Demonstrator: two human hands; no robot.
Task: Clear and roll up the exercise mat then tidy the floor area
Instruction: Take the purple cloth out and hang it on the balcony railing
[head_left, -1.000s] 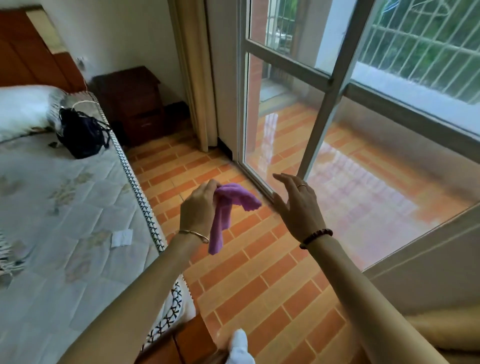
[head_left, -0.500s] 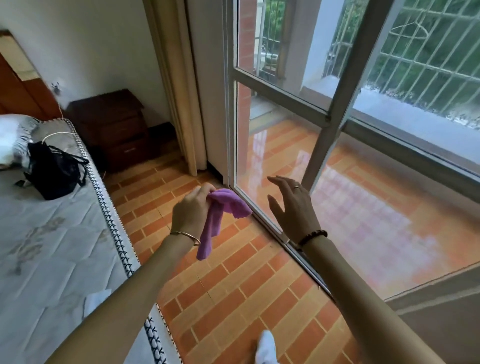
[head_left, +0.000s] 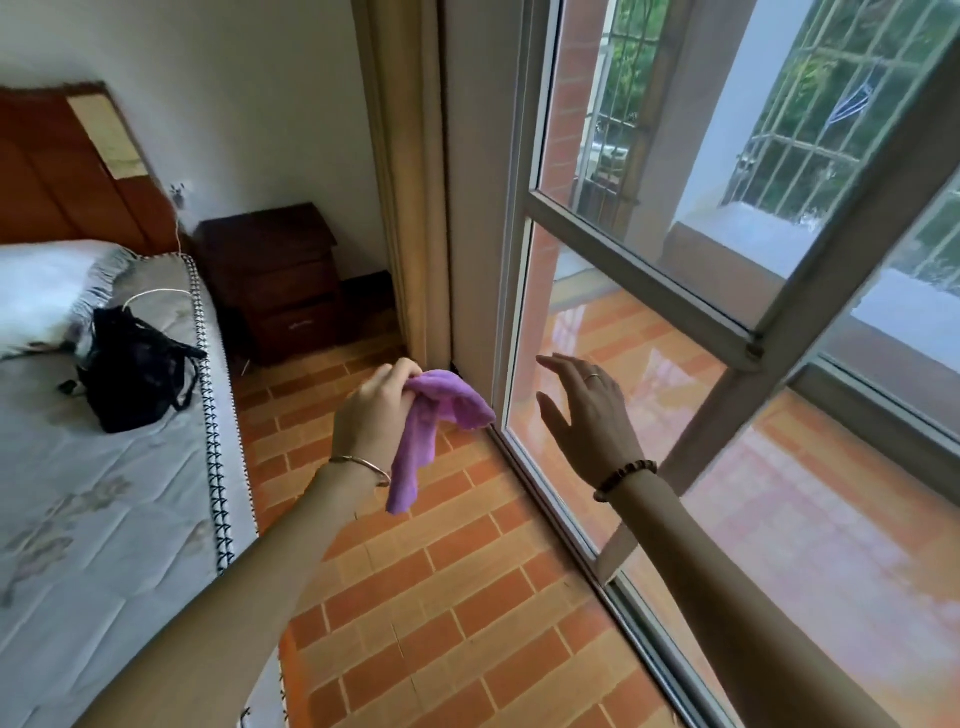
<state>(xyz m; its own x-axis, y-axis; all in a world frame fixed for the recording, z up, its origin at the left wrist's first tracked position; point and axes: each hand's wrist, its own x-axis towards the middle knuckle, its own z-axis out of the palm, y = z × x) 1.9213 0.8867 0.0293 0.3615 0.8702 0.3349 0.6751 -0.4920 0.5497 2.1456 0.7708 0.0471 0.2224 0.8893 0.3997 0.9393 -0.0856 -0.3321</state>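
The left hand (head_left: 376, 410) grips a soft purple cloth (head_left: 422, 441) over the orange brick-tile floor (head_left: 467, 623) — long axis near vertical, loose end pointing to 6 o'clock. At its 3 o'clock, the right hand (head_left: 587, 415) hovers, fingers spread.

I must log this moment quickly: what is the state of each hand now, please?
Left hand: closed, its grip on the purple cloth.
Right hand: open, fingers spread, holding nothing.
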